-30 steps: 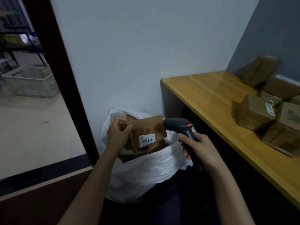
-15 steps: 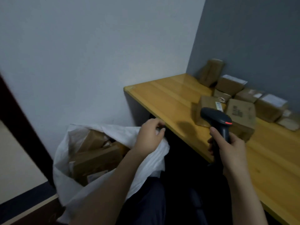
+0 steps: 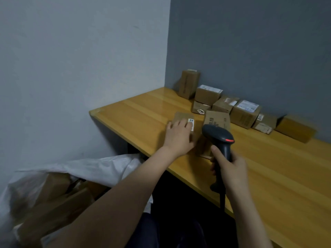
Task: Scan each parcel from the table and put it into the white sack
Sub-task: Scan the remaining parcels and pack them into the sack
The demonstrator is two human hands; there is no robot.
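My left hand [image 3: 179, 135] lies over a small brown parcel [image 3: 183, 116] with a white label, near the left end of the wooden table [image 3: 139, 115]; fingers curl across its top and the thumb presses its right side. My right hand [image 3: 231, 169] grips a dark handheld scanner [image 3: 218, 136], its head pointing left towards that parcel. The white sack [image 3: 100, 167] stands open on the floor at lower left, holding several brown parcels [image 3: 53, 212].
A bigger box [image 3: 217, 119] stands right behind the scanner head. Several more parcels [image 3: 244, 113] line the grey back wall, one upright box [image 3: 189, 83] in the corner. A white wall runs along the left, beside the sack.
My left hand let go of a parcel into the sack, left the sack's rim and moved right onto the small parcel on the table. The view swung right; the scanner stays in my right hand.
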